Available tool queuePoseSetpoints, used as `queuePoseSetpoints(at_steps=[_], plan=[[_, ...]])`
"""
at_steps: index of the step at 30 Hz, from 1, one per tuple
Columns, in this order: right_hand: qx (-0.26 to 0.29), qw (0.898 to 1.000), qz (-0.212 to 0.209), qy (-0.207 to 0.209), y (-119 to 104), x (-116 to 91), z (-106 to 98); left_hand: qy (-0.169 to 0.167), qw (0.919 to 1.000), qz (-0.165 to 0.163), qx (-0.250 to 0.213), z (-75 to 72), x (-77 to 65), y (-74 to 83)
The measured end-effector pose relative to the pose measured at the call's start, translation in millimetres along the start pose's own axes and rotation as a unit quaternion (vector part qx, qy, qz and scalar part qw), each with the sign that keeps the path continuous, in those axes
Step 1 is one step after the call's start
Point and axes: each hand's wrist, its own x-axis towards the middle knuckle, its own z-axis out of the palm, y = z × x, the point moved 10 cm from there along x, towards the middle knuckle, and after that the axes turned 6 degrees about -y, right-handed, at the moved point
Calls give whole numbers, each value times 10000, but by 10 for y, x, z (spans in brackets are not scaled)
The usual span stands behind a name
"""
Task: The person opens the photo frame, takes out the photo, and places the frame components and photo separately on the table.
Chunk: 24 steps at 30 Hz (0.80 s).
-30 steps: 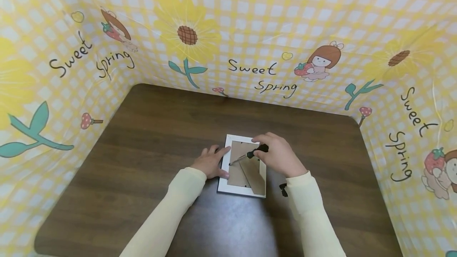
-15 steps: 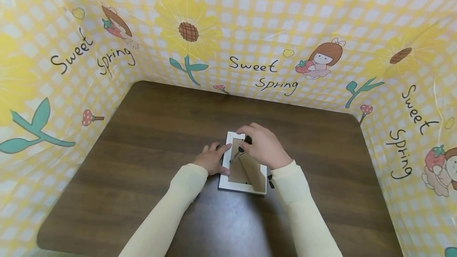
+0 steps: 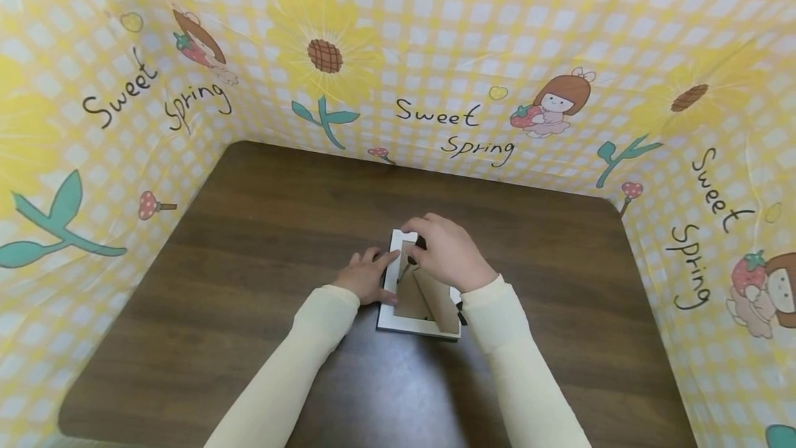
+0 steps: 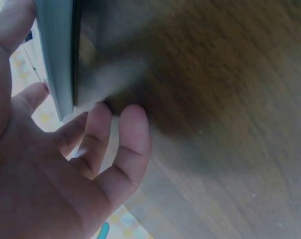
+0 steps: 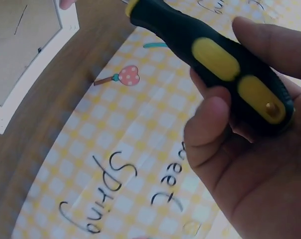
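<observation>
Head view: picture frame, back up on surface. Left hand: fingers loosely spread, touching its left edge. Right hand: fingers wrapped round screwdriver. Hazard: pushed too hard, tip could slip, jabbing left thumb.

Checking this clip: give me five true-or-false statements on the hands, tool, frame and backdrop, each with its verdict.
1. The right hand holds a screwdriver. True.
2. The screwdriver is red-handled. False: it shows dark and yellow.
3. The left hand touches the white frame. True.
4. The white frame stands upright. False: it lies flat on the table.
5. The backdrop is checked in yellow and white. True.
</observation>
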Motion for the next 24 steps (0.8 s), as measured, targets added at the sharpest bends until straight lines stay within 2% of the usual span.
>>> queuePoseSetpoints(at_steps=[2, 4, 6, 9, 11, 14, 16, 19, 24], plan=[[339, 9992, 212, 15, 133, -87, -5, 14, 10000, -37, 7, 27, 19, -7], [770, 9955, 492, 232, 322, -215, -39, 27, 10000, -43, -18, 52, 39, -11], [1117, 9884, 805, 647, 530, -372, -86, 60, 10000, -33, -50, 61, 57, -14], [1400, 9715, 1286, 1415, 793, -616, -98, 126, 9999, -26, -59, 42, 66, -13], [1468, 9608, 1527, 1790, 898, -759, -17, 174, 9998, -52, -6, 20, 62, -10], [1573, 9508, 1761, 2006, 946, -918, 232, 160, 9998, -57, 126, -3, 50, 16], [1599, 9511, 1818, 1918, 919, -979, 436, 109, 9998, -10, 140, -10, 43, 53], [1531, 9573, 1765, 1702, 828, -1003, 710, -36, 9996, 13, 269, -4, 53, 98], [1236, 9662, 1624, 1575, 675, -978, 942, -244, 9975, 51, 665, 12, 85, 180]])
